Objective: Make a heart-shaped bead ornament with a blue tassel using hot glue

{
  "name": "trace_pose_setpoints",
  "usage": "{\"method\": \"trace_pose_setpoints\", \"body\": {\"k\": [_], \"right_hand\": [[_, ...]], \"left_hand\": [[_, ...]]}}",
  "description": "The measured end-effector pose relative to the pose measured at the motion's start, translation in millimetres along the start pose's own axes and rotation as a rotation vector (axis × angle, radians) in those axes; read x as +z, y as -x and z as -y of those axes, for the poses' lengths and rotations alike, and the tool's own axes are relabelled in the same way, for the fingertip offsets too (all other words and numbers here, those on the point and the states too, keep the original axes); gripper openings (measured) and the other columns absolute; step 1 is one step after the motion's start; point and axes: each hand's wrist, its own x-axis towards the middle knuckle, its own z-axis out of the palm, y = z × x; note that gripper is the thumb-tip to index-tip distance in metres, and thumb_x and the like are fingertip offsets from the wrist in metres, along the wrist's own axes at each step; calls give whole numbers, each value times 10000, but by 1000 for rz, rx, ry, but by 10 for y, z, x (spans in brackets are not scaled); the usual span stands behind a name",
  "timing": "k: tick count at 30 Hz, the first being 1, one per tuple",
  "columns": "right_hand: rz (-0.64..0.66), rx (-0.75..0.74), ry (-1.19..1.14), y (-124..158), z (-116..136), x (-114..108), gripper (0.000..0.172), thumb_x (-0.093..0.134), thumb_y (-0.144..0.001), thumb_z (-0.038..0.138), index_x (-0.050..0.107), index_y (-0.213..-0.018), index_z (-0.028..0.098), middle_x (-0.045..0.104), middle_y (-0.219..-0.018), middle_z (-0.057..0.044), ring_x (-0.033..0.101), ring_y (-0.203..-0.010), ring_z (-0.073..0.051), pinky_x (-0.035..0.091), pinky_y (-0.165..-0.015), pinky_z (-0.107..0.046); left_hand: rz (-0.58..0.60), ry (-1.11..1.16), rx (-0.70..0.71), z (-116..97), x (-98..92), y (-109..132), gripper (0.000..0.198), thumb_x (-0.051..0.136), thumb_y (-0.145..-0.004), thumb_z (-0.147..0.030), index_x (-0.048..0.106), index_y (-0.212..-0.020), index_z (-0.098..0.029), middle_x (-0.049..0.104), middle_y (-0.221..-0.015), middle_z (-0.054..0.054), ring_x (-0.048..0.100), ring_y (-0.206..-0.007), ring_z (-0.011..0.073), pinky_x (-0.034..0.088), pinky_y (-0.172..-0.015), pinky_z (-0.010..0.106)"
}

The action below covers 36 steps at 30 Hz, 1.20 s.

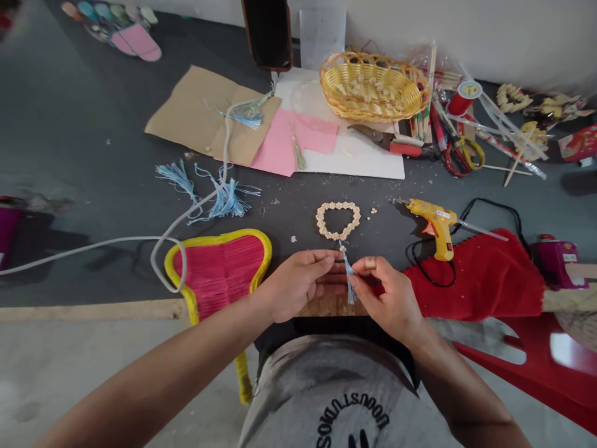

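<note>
A heart-shaped ring of small cream beads or flowers (321,231) lies on the dark table in front of my hands. From its lower tip hang a single cream piece (342,248) and a light blue tassel (349,280). My right hand (389,298) pinches the tassel's strands between thumb and fingertips. Stretched out to the tassel's left is my left hand (296,283), its fingers reaching behind the strands and its thumb lying above them. Whether the left fingertips touch the tassel cannot be made out.
A yellow glue gun (436,221) lies to the right, near red cloth (485,280). Blue tassels (228,199) and a pink fan with yellow edging (219,267) are at left. Behind are a wicker basket (373,109), pliers (405,147), scissors (459,158) and a phone (267,34).
</note>
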Motion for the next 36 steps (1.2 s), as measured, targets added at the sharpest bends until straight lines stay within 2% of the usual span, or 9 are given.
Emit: {"method": "trace_pose_setpoints", "body": {"k": [4, 10, 15, 20, 24, 26, 29, 32, 36], "right_hand": [[36, -107, 37, -19, -30, -24, 76, 586, -903, 177, 589, -969, 213, 708, -865, -25, 679, -785, -144, 559, -716, -262], [97, -300, 134, -53, -93, -58, 33, 579, -921, 166, 598, -927, 192, 721, -845, -36, 647, -771, -164, 529, -734, -305], [136, -482, 284, -84, -113, -109, 79, 567, -930, 174, 631, -886, 185, 734, -825, -30, 628, -744, -167, 469, -690, -312], [201, -536, 256, -128, -124, -195, 119, 564, -946, 234, 631, -870, 171, 720, -775, -27, 632, -729, -160, 444, -666, -309], [227, -459, 188, -188, -160, -268, 152, 552, -959, 289, 640, -904, 179, 735, -812, -32, 650, -723, -170, 492, -659, -317], [139, -340, 156, -237, -188, -282, 124, 540, -961, 235, 649, -972, 178, 748, -888, -50, 676, -795, -172, 543, -732, -309], [27, -224, 121, -315, -221, -250, 202, 504, -962, 156, 655, -1095, 168, 744, -1002, -80, 692, -936, -172, 571, -850, -302], [77, -207, 117, -367, -238, -180, 255, 484, -973, 169, 664, -1154, 173, 734, -1042, -88, 694, -963, -177, 587, -861, -309], [90, -209, 148, -387, -258, -114, 241, 498, -972, 177, 701, -1102, 171, 742, -1018, -91, 702, -936, -183, 595, -843, -316]], "left_hand": [[-87, 26, 11, -9, 68, -28, 157, 490, -967, -151, 639, -941, -109, 733, -844, 103, 713, -753, 151, 592, -725, 270], [-171, -28, -23, -47, 128, -67, 132, 582, -935, -228, 641, -897, -116, 738, -834, 102, 713, -741, 158, 580, -687, 257], [-237, -97, -50, -59, 181, -92, 247, 772, -788, -325, 653, -864, -122, 736, -822, 80, 680, -696, 130, 539, -637, 219], [-271, -139, -38, -36, 199, -103, 308, 851, -672, -308, 661, -845, -139, 729, -792, 43, 655, -689, 117, 515, -657, 224], [-275, -98, -32, -36, 205, -100, 286, 849, -667, -264, 658, -840, -138, 720, -748, 35, 656, -656, 115, 520, -639, 224], [-260, -76, -35, -40, 204, -99, 268, 838, -681, -248, 662, -843, -127, 717, -743, 42, 663, -648, 118, 528, -628, 225], [-239, -52, -33, -38, 190, -101, 261, 826, -698, -232, 675, -874, -113, 713, -765, 53, 684, -694, 137, 551, -664, 247], [-211, -45, -29, -29, 169, -109, 266, 821, -706, -251, 691, -886, -106, 708, -781, 58, 680, -716, 141, 557, -694, 262], [-178, -49, -37, -23, 152, -122, 295, 832, -689, -303, 702, -866, -106, 703, -772, 63, 673, -722, 149, 552, -692, 263]]}}
